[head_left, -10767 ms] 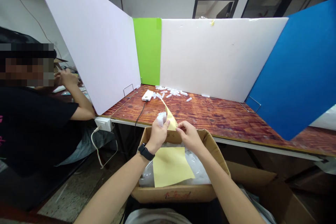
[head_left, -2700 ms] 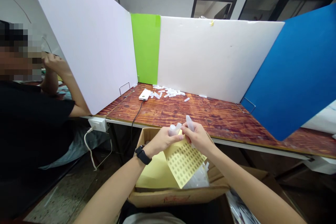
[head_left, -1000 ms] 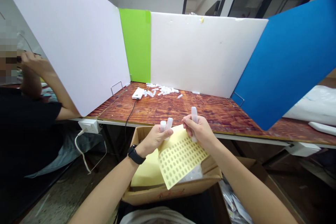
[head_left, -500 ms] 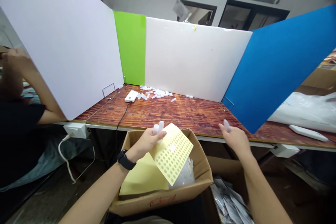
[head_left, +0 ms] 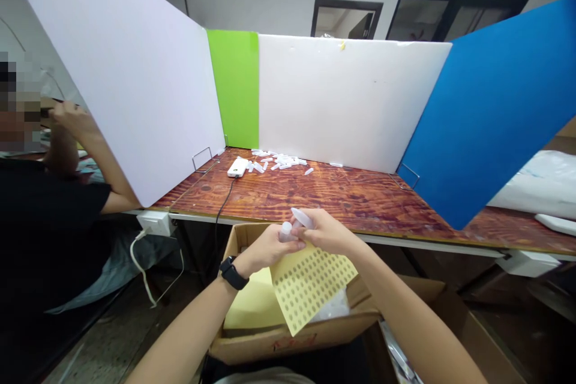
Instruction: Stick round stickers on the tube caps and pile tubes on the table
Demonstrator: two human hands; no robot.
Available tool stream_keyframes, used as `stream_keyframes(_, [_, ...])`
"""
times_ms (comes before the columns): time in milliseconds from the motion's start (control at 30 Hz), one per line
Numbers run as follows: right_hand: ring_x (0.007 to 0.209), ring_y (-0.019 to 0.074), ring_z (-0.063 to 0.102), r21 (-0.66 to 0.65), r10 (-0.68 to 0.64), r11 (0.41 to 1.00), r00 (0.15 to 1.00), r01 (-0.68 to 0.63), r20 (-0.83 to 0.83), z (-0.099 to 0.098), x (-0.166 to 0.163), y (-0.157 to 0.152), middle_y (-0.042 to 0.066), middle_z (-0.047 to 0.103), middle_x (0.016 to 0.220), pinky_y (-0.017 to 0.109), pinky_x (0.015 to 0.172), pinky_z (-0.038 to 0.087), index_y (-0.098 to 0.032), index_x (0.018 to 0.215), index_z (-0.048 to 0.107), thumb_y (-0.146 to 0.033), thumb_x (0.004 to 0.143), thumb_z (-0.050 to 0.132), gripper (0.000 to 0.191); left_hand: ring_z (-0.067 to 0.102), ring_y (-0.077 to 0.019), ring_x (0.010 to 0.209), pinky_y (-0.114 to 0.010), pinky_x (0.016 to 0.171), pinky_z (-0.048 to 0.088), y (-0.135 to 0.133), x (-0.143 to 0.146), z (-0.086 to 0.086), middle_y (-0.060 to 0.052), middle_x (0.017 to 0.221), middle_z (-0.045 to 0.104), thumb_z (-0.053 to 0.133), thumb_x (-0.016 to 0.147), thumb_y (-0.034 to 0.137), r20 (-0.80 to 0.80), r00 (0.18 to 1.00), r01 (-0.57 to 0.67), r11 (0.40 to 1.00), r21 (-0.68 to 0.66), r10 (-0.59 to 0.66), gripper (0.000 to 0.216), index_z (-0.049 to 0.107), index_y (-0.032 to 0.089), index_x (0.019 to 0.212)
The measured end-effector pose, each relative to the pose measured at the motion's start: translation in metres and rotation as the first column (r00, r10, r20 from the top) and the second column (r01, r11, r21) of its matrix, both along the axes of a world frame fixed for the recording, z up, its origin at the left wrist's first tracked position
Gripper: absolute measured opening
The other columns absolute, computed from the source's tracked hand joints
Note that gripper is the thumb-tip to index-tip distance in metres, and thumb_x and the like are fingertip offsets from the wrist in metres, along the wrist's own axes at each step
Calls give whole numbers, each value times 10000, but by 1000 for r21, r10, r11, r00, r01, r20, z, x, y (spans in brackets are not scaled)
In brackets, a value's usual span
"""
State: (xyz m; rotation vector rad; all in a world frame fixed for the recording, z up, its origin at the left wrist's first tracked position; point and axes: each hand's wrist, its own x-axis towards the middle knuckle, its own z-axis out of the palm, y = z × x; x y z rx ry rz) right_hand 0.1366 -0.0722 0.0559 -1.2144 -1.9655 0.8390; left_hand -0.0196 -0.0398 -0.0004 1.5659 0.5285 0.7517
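My left hand is closed on a yellow sheet of small round stickers and on a whitish plastic tube that pokes up by the thumb. Against it, my right hand pinches another whitish tube, tilted, close to the first. The fingertips of both hands meet above the sheet's upper edge, so their exact contact is hidden. Below them stands an open cardboard box holding a stack of yellow sheets and a clear plastic bag, partly covered by the sticker sheet.
Several whitish tubes lie scattered on the wooden table, beside a white power bank with a black cable. White, green and blue panels wall the table. A co-worker's arm is at left; another carton stands lower right.
My right hand has swung left from over the table's right front edge, bringing its tube to my left hand. The sticker sheet has turned slightly, and the camera view has shifted left.
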Motion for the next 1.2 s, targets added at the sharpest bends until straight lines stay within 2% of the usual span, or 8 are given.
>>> stream_keyframes(133, [414,88,436,-14,-249,967,943,253,-221,-6,-2,11,6,586,591,212,418,345,-142,758,558,-338,746,540,197,491,-109,610,-225,594,370,4,-4,0,-21,659,561,563,704,490,128,970,-192,976,-107,205,388,641,112,737])
stream_keyframes(267, [509,118,481,175,-452,831,825,528,-340,-22,-22,9,26,592,683,234,481,378,-162,808,525,-395,762,529,237,508,-110,548,-232,531,392,4,0,0,-31,660,577,550,698,527,215,944,-174,931,-321,251,466,629,125,919])
stream_keyframes(433, [555,130,464,301,-356,869,919,393,-172,-41,-45,3,-5,525,616,240,528,361,-180,715,530,-360,791,500,197,571,-135,622,-250,651,432,3,6,2,-51,654,619,603,685,461,390,853,-171,892,-418,346,366,644,112,791])
stream_keyframes(567, [525,123,462,110,-161,974,945,199,-285,-46,-40,4,-8,519,591,239,515,368,-165,744,580,-351,766,524,196,574,-129,612,-240,641,437,6,6,2,-33,634,626,702,592,323,342,762,-308,773,-555,549,236,616,115,664])
stream_keyframes(700, [478,112,439,-136,-254,966,737,218,-626,-45,-29,8,-26,474,552,235,479,364,-153,863,568,-301,712,543,213,575,-143,622,-265,640,442,7,3,0,-43,686,636,692,589,256,325,787,-306,790,-532,524,235,617,109,755])
stream_keyframes(900, [683,134,490,25,-114,956,447,292,-887,-39,-23,10,-13,433,718,272,668,419,-207,847,485,-192,639,507,210,452,-64,508,-190,494,321,-1,10,-6,20,585,541,685,620,318,136,937,-251,890,-382,322,234,611,119,717])
stream_keyframes(1067, [784,147,498,231,-100,876,626,424,-773,-42,-31,1,8,457,813,297,739,417,-215,803,445,-195,748,480,68,440,-60,532,-183,493,313,-10,21,-3,1,624,552,632,672,284,182,958,-128,897,-424,223,179,611,106,666])
stream_keyframes(1200, [862,173,530,375,-111,834,789,404,-604,-47,-35,-3,32,517,873,344,816,422,-210,831,493,-192,797,462,49,525,-84,661,-173,595,393,-11,20,5,-14,747,609,633,651,187,367,870,-76,824,-562,330,129,627,121,761])
